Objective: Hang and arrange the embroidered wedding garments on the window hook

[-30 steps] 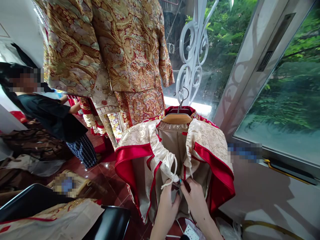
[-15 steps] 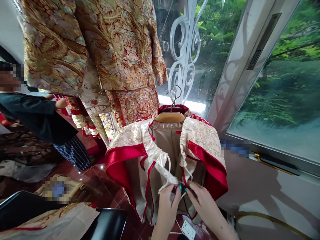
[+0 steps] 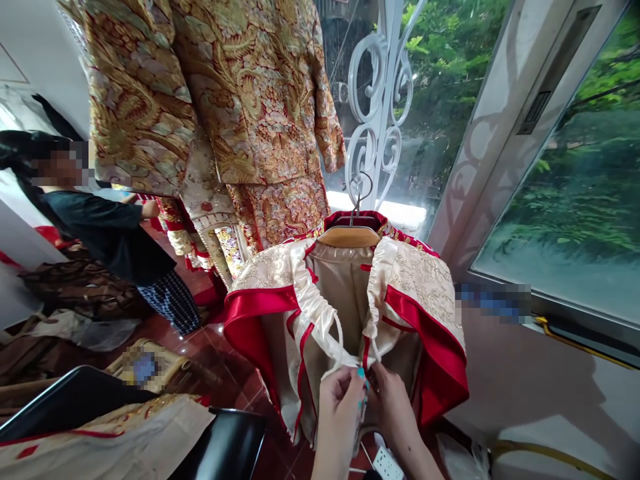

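A cream embroidered jacket (image 3: 425, 272) with red satin borders hangs open on a wooden hanger (image 3: 349, 237). Down its opening run gathered white satin strips (image 3: 311, 300), with a thin white cord (image 3: 339, 333) hanging loose on the left one. My left hand (image 3: 337, 403) is closed in a pinch on the lower end of the left satin strip, its turquoise nails showing. Close beside it, my right hand (image 3: 393, 400) has its fingers curled at the bottom of the right strip and red-edged opening. What its fingertips hold is hidden.
Gold-and-red embroidered garments (image 3: 260, 93) hang behind. White scrollwork (image 3: 383, 100) stands before the window (image 3: 575, 187) at right. A person in dark clothes (image 3: 105, 220) stands at left. Low down are a black glossy chair (image 3: 225, 443) and a white power strip (image 3: 387, 465).
The view has shifted, so things sit slightly farther right. My hands have drawn closer together at the strip ends, and my right fingers have gone further behind the cloth edge.
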The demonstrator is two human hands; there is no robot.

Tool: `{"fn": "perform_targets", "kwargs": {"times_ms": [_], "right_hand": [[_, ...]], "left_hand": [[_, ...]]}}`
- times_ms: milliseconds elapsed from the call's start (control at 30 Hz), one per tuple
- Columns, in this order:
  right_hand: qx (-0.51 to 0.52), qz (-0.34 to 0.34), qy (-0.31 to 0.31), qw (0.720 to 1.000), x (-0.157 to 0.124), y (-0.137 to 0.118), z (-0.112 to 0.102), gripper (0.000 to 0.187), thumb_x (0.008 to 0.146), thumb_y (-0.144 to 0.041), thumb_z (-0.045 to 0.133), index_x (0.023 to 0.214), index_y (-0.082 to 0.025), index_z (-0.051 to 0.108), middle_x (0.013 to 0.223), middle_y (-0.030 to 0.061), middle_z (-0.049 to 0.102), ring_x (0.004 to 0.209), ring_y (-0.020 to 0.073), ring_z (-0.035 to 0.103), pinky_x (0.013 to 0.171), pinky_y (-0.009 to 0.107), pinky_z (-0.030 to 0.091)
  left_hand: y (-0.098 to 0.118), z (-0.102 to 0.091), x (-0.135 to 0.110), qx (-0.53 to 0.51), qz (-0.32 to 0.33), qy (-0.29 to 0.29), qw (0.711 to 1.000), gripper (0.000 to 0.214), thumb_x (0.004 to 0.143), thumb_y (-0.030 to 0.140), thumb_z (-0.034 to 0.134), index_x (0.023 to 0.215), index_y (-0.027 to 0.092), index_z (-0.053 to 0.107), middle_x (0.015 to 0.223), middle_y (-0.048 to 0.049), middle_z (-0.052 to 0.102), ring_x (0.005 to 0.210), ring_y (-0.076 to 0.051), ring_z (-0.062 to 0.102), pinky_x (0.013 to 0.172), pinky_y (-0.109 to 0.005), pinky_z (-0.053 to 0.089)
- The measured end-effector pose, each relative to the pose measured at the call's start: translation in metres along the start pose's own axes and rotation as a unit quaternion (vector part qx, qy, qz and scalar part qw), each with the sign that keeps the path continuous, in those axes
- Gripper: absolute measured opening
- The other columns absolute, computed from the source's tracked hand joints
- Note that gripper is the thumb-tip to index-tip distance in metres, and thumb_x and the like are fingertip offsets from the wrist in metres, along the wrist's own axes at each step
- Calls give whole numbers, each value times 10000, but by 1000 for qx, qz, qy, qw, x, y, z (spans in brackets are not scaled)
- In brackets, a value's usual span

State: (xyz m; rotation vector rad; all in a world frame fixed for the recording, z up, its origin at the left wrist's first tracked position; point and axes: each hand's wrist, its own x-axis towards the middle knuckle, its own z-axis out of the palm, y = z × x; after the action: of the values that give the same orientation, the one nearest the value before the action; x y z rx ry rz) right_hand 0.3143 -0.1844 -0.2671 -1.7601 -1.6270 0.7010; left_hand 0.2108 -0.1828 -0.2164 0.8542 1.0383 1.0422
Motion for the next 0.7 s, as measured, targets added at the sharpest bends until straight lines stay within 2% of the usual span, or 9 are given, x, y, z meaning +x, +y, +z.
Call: {"fn": "perform_targets", "kwargs": {"times_ms": [100,167,333,533,700], "right_hand": [[-22,44,-23,999,2,-13,-7,299,864,-113,437,1048,-149,670,770,117,727,709,264,690,611,289,404],[-32,50,-21,998,4,-20,-11,300,879,-140,443,1052,-171,686,804,119,739,748,275,700,636,299,416],[1,29,-3,1000,9,-23,-7,364,901,-194,449,1208,-185,643,1023,115,743,912,262,701,782,312,475],[22,26,11,999,16,-16,3,389,929,-245,411,1247,-149,614,1151,139,706,1061,274,664,906,348,476],[34,31,21,999,33,-18,11,389,934,-262,409,1242,-131,608,1177,155,696,1085,295,658,930,377,477]], "left_hand": [[19,3,-11,11,37,7,999,608,603,740,705,585,166,506,465,94,300,417,-21,162,427,-213,97],[35,3,-17,18,56,14,998,561,649,687,717,622,156,539,492,89,312,437,-23,163,434,-210,95],[68,6,-17,5,89,10,996,550,636,670,739,621,159,536,488,88,317,443,-28,181,428,-199,113],[86,16,-2,-7,110,1,994,505,645,609,759,615,157,537,513,82,350,444,-24,182,418,-191,131],[92,25,14,12,139,14,990,481,679,580,732,596,168,499,528,76,353,458,-36,198,421,-195,157]]}}
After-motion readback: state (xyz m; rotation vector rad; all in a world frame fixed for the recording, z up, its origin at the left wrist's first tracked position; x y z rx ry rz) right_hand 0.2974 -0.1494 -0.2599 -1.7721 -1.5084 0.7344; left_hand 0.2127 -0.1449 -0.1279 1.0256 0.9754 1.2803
